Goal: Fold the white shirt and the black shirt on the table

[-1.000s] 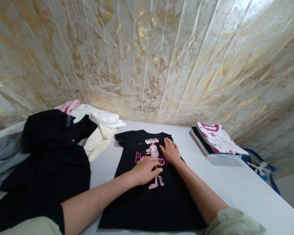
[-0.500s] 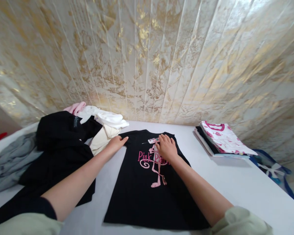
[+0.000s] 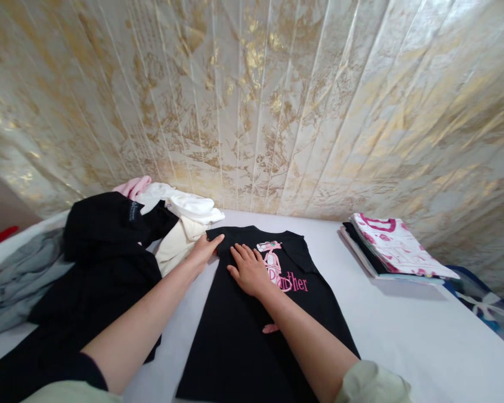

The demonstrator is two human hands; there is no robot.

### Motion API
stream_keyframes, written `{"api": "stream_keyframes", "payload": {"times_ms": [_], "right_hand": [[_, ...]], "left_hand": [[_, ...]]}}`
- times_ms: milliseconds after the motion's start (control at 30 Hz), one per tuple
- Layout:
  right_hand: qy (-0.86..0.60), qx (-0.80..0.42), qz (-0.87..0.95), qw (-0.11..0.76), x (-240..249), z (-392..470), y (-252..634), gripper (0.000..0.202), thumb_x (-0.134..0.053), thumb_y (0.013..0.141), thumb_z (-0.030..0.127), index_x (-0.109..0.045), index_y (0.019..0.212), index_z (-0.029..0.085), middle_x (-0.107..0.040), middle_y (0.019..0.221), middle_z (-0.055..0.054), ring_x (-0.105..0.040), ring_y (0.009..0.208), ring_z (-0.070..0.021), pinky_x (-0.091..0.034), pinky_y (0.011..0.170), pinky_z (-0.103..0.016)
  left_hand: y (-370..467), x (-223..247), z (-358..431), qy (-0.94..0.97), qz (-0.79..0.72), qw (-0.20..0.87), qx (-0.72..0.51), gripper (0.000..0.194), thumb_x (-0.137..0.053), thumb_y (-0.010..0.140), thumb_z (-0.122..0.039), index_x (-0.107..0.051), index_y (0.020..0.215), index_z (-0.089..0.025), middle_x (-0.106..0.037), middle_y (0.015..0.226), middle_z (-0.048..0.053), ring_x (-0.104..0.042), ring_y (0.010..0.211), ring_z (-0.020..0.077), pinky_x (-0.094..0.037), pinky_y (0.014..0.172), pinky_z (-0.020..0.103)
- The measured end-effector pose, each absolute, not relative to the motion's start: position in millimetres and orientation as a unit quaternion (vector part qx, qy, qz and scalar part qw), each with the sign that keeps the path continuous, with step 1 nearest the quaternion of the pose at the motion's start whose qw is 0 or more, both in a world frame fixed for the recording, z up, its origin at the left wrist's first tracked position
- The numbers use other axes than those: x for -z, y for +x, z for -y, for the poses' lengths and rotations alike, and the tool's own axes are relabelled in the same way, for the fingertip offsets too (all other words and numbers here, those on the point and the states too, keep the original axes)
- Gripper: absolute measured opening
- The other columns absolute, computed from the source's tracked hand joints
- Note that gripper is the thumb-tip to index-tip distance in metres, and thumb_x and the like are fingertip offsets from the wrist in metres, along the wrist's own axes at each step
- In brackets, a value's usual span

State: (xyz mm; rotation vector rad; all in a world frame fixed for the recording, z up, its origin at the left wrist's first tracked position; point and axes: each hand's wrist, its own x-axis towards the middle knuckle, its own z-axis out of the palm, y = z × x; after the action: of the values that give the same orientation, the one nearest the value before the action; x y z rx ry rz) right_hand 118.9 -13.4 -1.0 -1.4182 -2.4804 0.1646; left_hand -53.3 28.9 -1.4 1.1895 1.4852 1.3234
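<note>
A black T-shirt with a pink cartoon print and pink lettering lies spread on the white table, its collar end toward the wall. My left hand pinches the shirt's left sleeve near the top left corner, thumb over the cloth. Flat on the chest, just left of the print, rests my right hand with its fingers apart. My right forearm covers part of the print and lettering. The right sleeve appears folded in over the shirt.
Left of the shirt is a loose heap of black clothes, with grey, white, cream and pink ones around it. A neat folded stack sits at the back right, beside a blue item. A gold-patterned curtain hangs behind the table.
My right hand has slid left across the shirt, from the print's upper part to beside it. My left hand stays at the sleeve. The view has shifted slightly.
</note>
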Motion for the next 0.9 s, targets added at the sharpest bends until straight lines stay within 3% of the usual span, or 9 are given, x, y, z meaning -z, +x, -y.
{"api": "stream_keyframes", "payload": {"times_ms": [167,267,367,467,567,700,900], "right_hand": [[-0.487,-0.059,0.859,0.143,2,15,118,0.055,-0.037,0.097,0.047,-0.035,0.147,0.024,-0.035,0.154,-0.003,-0.027,0.142,-0.0219,-0.021,0.115,-0.044],[-0.488,-0.063,0.859,0.143,-1,12,118,0.054,-0.037,0.097,0.046,-0.036,0.147,0.023,-0.035,0.153,-0.003,-0.027,0.141,-0.022,-0.022,0.115,-0.044],[-0.492,-0.078,0.859,0.123,-13,1,117,0.05,-0.037,0.098,0.044,-0.043,0.142,0.022,-0.042,0.149,-0.005,-0.037,0.136,-0.023,-0.028,0.111,-0.043],[-0.504,-0.068,0.854,0.108,-21,-17,113,0.045,-0.039,0.097,0.038,-0.049,0.137,0.021,-0.047,0.145,-0.008,-0.043,0.13,-0.0246,-0.033,0.107,-0.043],[-0.513,-0.044,0.849,0.12,-14,-31,107,0.047,-0.039,0.097,0.038,-0.044,0.141,0.021,-0.041,0.15,-0.007,-0.035,0.136,-0.024,-0.025,0.111,-0.045],[-0.51,-0.025,0.847,0.147,6,-37,104,0.051,-0.035,0.099,0.04,-0.036,0.146,0.022,-0.035,0.154,-0.004,-0.027,0.141,-0.0214,-0.019,0.114,-0.045],[-0.49,0.009,0.861,0.138,8,-43,110,0.043,-0.035,0.098,0.031,-0.05,0.136,0.015,-0.051,0.14,-0.011,-0.037,0.133,-0.0246,-0.027,0.107,-0.043]], "left_hand": [[-55,5,-36,0.467,-0.6,0.386,-0.523,0.037,-0.067,0.065,-0.048,-0.064,0.082,-0.015,-0.069,0.076,0.007,-0.066,0.073,0.0225,-0.053,0.065,0.033],[-55,7,-36,0.479,-0.623,0.322,-0.528,0.025,-0.064,0.068,-0.042,-0.062,0.077,-0.018,-0.069,0.079,0.005,-0.065,0.08,0.0238,-0.052,0.073,0.035],[-54,7,-35,0.495,-0.631,0.285,-0.525,0.019,-0.061,0.072,-0.038,-0.061,0.076,-0.019,-0.069,0.081,0.004,-0.065,0.084,0.024,-0.051,0.079,0.036],[-54,7,-37,0.509,-0.626,0.282,-0.52,0.022,-0.055,0.076,-0.036,-0.063,0.084,-0.017,-0.07,0.084,0.005,-0.066,0.082,0.0234,-0.053,0.077,0.036],[-55,7,-38,0.529,-0.613,0.281,-0.515,0.023,-0.052,0.079,-0.032,-0.064,0.091,-0.016,-0.071,0.086,0.006,-0.067,0.083,0.0227,-0.054,0.077,0.036],[-50,3,-35,0.566,-0.593,0.263,-0.508,0.026,-0.055,0.076,-0.02,-0.066,0.099,-0.016,-0.069,0.097,0.006,-0.064,0.095,0.0214,-0.049,0.092,0.036],[-25,2,-19,0.692,-0.53,0.189,-0.452,0.045,-0.048,0.076,-0.007,-0.062,0.116,-0.02,-0.059,0.098,0.005,-0.059,0.089,0.0167,-0.05,0.088,0.033]]}}
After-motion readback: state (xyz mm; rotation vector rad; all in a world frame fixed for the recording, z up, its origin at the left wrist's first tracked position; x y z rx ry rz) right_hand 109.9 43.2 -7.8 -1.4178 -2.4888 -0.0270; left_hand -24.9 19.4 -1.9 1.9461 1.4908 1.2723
